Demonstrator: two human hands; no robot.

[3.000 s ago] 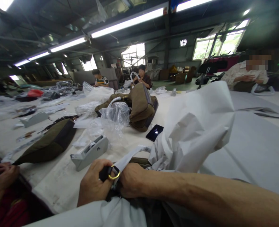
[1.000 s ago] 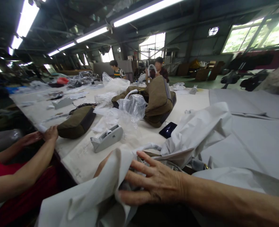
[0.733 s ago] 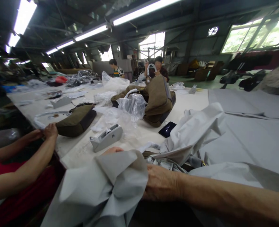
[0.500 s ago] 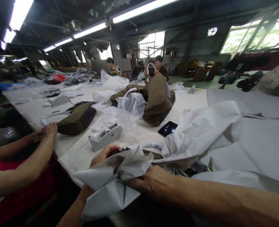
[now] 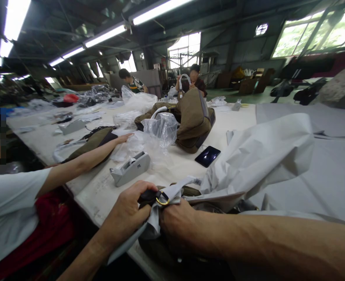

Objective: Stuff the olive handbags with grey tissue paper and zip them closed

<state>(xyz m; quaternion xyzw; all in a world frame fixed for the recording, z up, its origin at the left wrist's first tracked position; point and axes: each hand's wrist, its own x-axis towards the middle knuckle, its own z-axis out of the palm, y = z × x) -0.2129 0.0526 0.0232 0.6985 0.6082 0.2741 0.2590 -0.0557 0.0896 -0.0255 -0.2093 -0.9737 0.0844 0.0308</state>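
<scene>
My left hand [image 5: 130, 208] is closed around a dark strap tab [image 5: 146, 197] of an olive-brown bag at the table's front edge. A gold ring [image 5: 162, 199] hangs at the tab beside its fingers. My right hand [image 5: 180, 220] reaches down at the bag's opening, right against the left one; its fingers are hidden. White wrapping paper [image 5: 153, 224] is bunched between the two hands and trails below the left. A larger crumpled white sheet [image 5: 260, 156] sticks up from the bag's right side. Most of the bag's body [image 5: 155, 249] lies in shadow under my right forearm.
A tape dispenser [image 5: 131, 168] stands ahead of my left hand, a black phone [image 5: 207, 156] farther right. Beyond are a brown bag [image 5: 191, 121] and clear plastic [image 5: 160, 128]. At left, a co-worker's arm [image 5: 81, 158] stretches across another bag [image 5: 93, 142]. Grey-white sheets [image 5: 315, 175] lie right.
The white paper that stood over my hands has been pushed down, uncovering the strap tab and ring. The co-worker at left has reached forward across the table towards the clear plastic.
</scene>
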